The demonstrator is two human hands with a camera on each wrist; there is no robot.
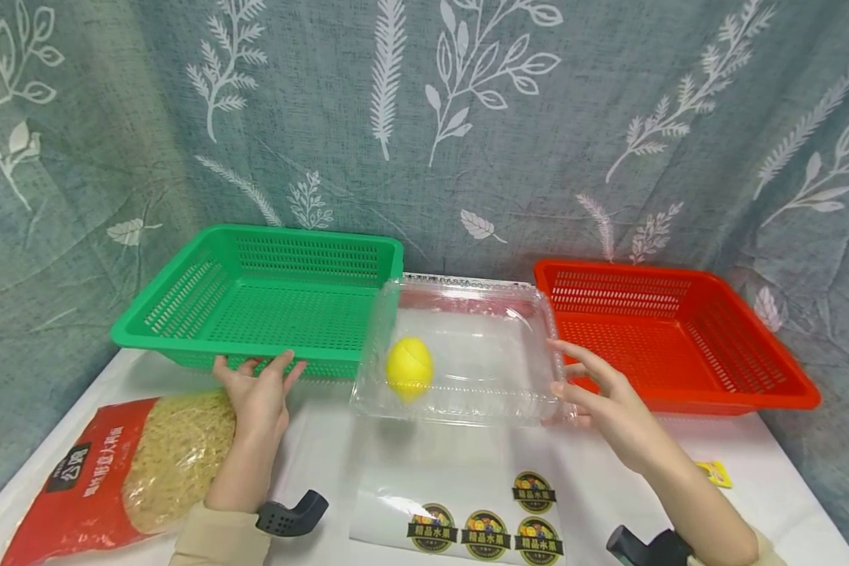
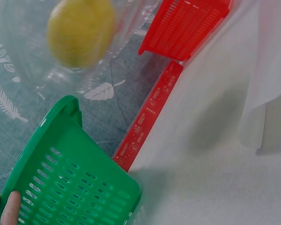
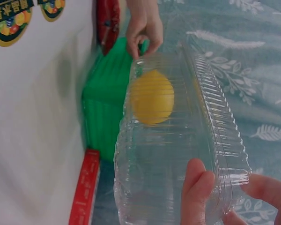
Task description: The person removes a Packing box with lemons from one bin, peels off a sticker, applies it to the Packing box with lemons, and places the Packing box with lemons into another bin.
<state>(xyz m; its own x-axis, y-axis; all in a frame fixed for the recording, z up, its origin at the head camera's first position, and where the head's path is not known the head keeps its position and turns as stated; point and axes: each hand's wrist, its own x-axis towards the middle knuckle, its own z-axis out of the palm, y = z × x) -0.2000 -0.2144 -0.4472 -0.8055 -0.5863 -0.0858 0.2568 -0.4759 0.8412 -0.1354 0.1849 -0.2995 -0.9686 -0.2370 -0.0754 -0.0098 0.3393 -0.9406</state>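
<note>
A clear plastic box [image 1: 481,354] is held above the table, tilted, with a yellow lemon [image 1: 409,366] inside near its left end. My right hand [image 1: 611,401] grips the box by its right end. In the right wrist view, fingers [image 3: 195,187] and thumb press its ribbed wall from both sides. On the left, my left hand [image 1: 256,393] holds the front rim of a green plastic basket [image 1: 290,310]. The left wrist view shows fingertips [image 2: 11,208] at that basket's rim. The inside of the green basket looks bare in the head view.
A red basket [image 1: 626,354] stands at the right. Behind the clear box lies a long narrow red box [image 2: 150,115]. A bag of pasta [image 1: 134,472] is front left. A sheet of round fruit stickers [image 1: 486,534] lies front centre, and a small yellow packet [image 1: 716,473] at the right.
</note>
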